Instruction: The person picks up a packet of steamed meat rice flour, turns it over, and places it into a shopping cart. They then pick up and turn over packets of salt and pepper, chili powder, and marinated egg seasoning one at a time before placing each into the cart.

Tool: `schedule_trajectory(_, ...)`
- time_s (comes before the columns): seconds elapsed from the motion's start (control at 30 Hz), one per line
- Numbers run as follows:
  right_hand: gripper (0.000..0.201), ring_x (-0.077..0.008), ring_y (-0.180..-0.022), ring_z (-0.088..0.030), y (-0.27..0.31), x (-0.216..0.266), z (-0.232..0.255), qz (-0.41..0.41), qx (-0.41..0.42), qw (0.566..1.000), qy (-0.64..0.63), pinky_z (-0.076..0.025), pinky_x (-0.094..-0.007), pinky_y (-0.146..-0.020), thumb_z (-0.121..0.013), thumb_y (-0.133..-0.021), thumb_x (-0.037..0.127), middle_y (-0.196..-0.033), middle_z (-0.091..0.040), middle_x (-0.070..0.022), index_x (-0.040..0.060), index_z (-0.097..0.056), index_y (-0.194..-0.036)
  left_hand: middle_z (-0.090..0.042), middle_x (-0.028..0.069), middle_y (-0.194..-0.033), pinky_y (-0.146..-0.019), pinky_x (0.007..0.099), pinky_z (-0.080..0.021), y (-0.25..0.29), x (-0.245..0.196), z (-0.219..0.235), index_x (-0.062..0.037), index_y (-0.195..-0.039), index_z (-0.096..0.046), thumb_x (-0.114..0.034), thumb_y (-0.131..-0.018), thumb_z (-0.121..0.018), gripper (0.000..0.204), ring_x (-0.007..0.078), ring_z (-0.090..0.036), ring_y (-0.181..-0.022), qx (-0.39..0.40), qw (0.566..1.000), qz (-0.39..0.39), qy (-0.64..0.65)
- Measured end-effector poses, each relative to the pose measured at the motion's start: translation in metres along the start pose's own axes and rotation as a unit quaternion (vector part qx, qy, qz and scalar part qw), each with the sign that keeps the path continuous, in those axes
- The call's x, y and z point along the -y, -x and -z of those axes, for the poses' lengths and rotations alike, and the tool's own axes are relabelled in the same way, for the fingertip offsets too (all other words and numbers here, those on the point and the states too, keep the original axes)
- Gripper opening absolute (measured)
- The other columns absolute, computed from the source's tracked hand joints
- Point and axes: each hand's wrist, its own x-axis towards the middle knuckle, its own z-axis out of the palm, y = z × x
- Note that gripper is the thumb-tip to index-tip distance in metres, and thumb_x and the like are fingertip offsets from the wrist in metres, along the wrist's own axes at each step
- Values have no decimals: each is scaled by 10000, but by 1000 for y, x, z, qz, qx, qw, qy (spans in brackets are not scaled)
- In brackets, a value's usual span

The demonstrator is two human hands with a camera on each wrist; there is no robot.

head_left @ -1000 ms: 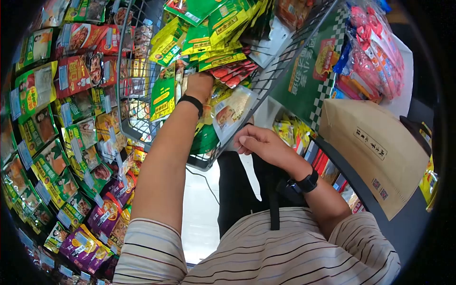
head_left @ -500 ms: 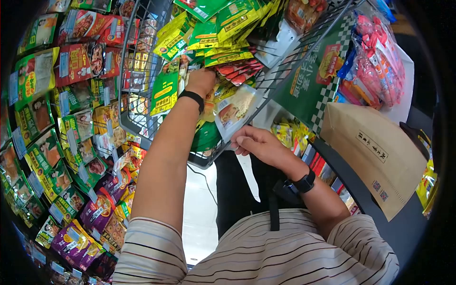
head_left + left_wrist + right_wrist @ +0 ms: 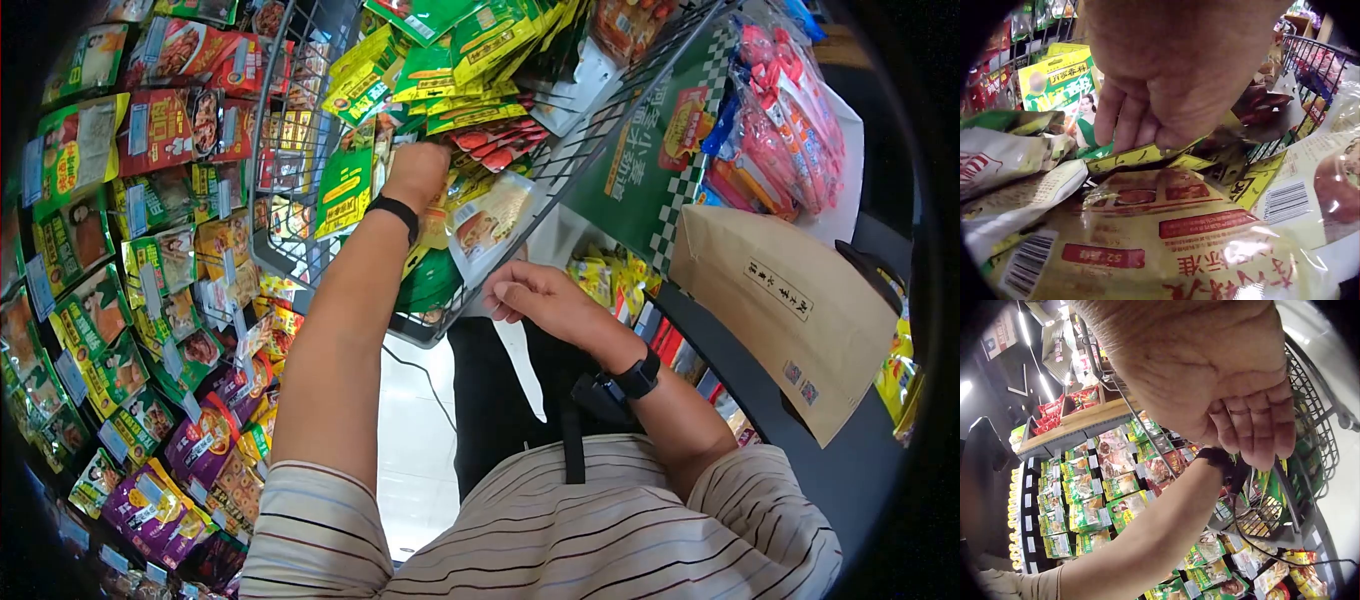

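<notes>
Among the packets in the wire cart, my left hand [image 3: 416, 177] reaches down, its fingertips hidden in the head view. The left wrist view shows that hand [image 3: 1179, 75] with bent fingers and thumb pinching the edge of a yellow-edged packet [image 3: 1125, 160]. A clear-fronted pouch [image 3: 1147, 244] lies nearer that camera, and a green and yellow packet [image 3: 1066, 94] stands behind the fingers. Beside the cart's near corner, below a white pouch [image 3: 492, 225], my right hand [image 3: 550, 300] hangs loosely curled. Nothing shows in its palm [image 3: 1210, 375] in the right wrist view.
The cart [image 3: 420, 328] holds piled green and yellow packets [image 3: 490, 50]. Hanging packets fill the shelf [image 3: 150, 250] on the left. To the right are a green sign [image 3: 640, 150], a brown paper bag [image 3: 780, 300] and pink bagged goods [image 3: 795, 130]. A cable [image 3: 430, 375] hangs below the cart.
Both hands keep nearly the same places. My left hand has shifted only slightly among the packets, and the shelf goods sit a little differently in the view.
</notes>
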Motion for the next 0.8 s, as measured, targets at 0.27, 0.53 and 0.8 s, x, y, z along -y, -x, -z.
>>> schedule_trajectory(0.27, 216, -101, -803, -608, -1, 7, -14, 22, 28, 999, -2, -525, -250, -747, -529, -983, 184, -919, -639, -17, 9, -624, -1066, -670, 103, -849, -620, 410, -555, 41, -11, 30, -80, -957, -633, -103, -850, -565, 130, 290, -687, -727, -61, 997, -44, -33)
schedule_trajectory(0.53, 236, -156, -889, -649, -1, 30, -20, 172, -73, 977, 98, -531, -291, -798, -596, -934, 153, -1010, -654, -78, -5, -602, -1110, -647, 128, -860, -709, 414, -530, 104, -16, 107, -70, -898, -574, -102, -843, -579, 63, 321, -666, -813, -127, 991, -24, 28)
schedule_trajectory(0.8, 484, -159, -949, -639, 1, 96, -32, 407, -35, 852, 329, -485, -267, -852, -726, -866, 228, -1056, -661, -102, 12, -574, -1272, -623, 38, -900, -714, 274, -509, 221, -38, 228, -25, -1129, -581, -142, -966, -539, 205, 129, -634, -771, -47, 822, 105, 558)
